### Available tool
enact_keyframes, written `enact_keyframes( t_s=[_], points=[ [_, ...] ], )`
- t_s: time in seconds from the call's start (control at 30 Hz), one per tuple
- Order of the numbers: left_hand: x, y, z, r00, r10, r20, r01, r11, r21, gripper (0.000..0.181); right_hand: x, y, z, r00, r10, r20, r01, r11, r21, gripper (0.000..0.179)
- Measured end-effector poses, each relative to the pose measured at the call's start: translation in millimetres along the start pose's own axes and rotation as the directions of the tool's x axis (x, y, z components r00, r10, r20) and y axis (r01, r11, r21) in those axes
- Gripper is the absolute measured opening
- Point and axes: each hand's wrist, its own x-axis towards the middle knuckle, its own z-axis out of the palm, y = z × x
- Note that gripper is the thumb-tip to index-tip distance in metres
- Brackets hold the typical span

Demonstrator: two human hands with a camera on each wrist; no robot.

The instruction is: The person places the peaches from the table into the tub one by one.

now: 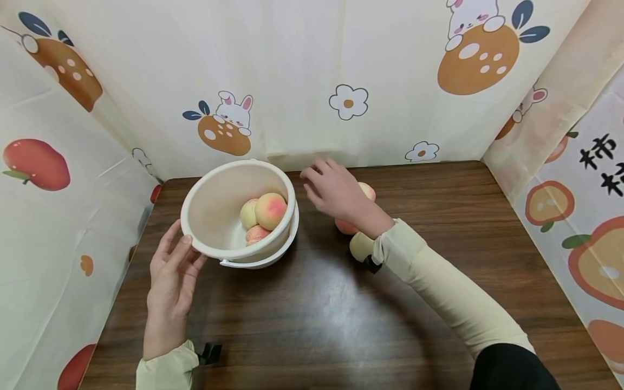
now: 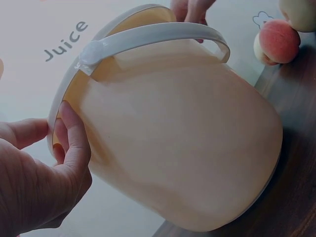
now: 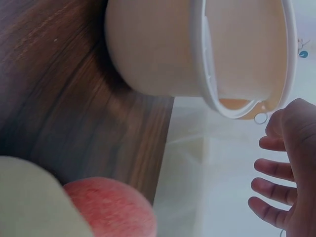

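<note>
Looking down, we find the left hand (image 1: pixel 174 276) pinching the white bucket (image 1: pixel 236 253) at its rim, thumb on the edge and the other fingers set against the outer wall just below it. From those fingers the bucket extends to the right over the wooden table (image 1: pixel 312 319), its handle (image 2: pixel 163 34) folded down along the side away from the thumb. Inside, well apart from the left fingertips, we see three peaches (image 1: pixel 271 211) clustered toward the wall nearer the right hand (image 1: pixel 336 189). That hand hangs just beside the bucket, its fingers loosely bent and spread a little, with nothing held in them. Behind its fingertips, around and partly beneath the wrist, sit more peaches (image 1: pixel 361 247); the arm hides some of them, so we can only say there are seemingly three. Beyond the right fingertips we see a pale cloth (image 1: pixel 297 70) printed with rabbits and flowers.
</note>
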Motion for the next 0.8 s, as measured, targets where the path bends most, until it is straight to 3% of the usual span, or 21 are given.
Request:
enact_keyframes(
  t_s=[0.5, 0.8],
  points=[
    [0.3, -0.7, 0.7, 1.000, 0.003, 0.008, -0.003, 1.000, -0.001, 0.052, -37.8, 24.0, 21.8, 0.997, 0.048, 0.067, -0.044, 0.997, -0.059, 0.030],
    [0.3, -0.6, -0.9, 1.000, 0.006, 0.016, -0.006, 1.000, -0.008, 0.053, -59.4, 32.2, 35.0, 0.977, 0.141, 0.159, -0.131, 0.989, -0.073, 0.033]
  ],
)
